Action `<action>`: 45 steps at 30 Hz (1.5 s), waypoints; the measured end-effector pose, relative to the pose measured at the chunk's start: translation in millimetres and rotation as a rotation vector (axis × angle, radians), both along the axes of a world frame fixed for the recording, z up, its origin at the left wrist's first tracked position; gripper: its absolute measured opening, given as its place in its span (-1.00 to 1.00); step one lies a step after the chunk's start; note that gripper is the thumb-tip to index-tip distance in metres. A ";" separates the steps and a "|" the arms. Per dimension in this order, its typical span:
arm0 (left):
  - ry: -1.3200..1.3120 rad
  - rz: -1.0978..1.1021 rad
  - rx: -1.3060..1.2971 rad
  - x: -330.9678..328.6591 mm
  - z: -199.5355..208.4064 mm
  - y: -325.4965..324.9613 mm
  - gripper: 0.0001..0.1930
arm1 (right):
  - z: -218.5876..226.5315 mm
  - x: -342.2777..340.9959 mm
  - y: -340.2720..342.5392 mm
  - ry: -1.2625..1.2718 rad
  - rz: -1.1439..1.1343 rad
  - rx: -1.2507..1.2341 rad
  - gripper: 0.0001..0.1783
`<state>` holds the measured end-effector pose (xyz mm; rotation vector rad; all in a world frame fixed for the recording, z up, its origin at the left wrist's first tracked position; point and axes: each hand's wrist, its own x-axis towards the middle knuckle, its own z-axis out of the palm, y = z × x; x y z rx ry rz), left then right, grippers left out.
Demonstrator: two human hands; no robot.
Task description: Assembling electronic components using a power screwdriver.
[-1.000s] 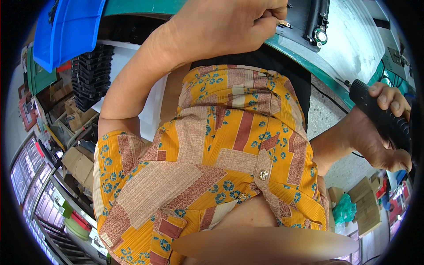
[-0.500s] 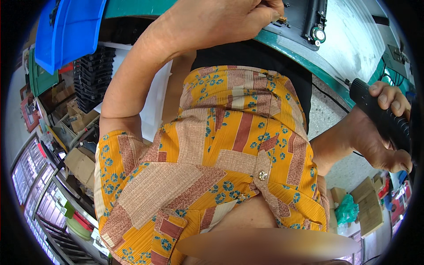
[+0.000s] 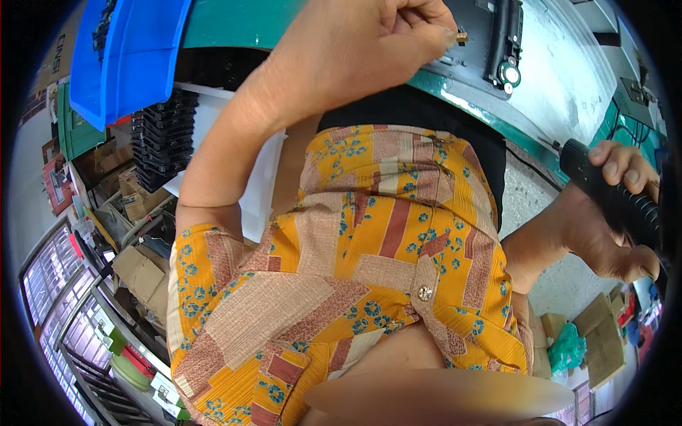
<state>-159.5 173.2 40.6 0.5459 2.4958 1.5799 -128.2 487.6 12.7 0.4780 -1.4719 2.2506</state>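
Note:
My left hand point(image 3: 401, 35) is over the bench at the top, thumb and forefinger pinched together. What they pinch, if anything, is hidden. Beside the thumb tip shows a small gold-coloured piece point(image 3: 462, 37), next to a flat black plastic part point(image 3: 477, 53) with a raised side rail and a round silver disc point(image 3: 509, 74). I cannot tell whether the thumb touches the gold piece. On the right, my right hand point(image 3: 611, 227) is wrapped round a black electric screwdriver point(image 3: 593, 167), its short bit pointing up and left toward the bench edge, apart from the black part.
A blue bin point(image 3: 135, 64) stands at the upper left of the green bench point(image 3: 227, 25). Below it is a stack of black plastic parts point(image 3: 162, 142) by a white tray point(image 3: 259, 192). Clear plastic sheeting point(image 3: 568, 64) covers the bench's right side. Cardboard boxes point(image 3: 600, 341) lie lower right.
The whole view has shifted slightly, with the bin and stack appearing lower and farther right. My left hand stays pinched near the gold piece; my right hand still grips the screwdriver.

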 end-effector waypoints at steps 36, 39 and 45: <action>0.371 0.211 0.162 -12.4 -17.4 -14.8 -0.98 | -4.1 -3.0 -7.2 0.062 0.088 0.027 -0.24; 0.144 0.365 0.185 -18.8 -23.6 -25.9 -0.96 | -6.4 -4.7 -2.3 0.102 0.172 0.065 -0.10; 0.532 0.494 -0.196 -14.9 -41.9 -41.1 -0.95 | -3.8 -2.7 -2.5 0.074 0.080 0.085 -0.12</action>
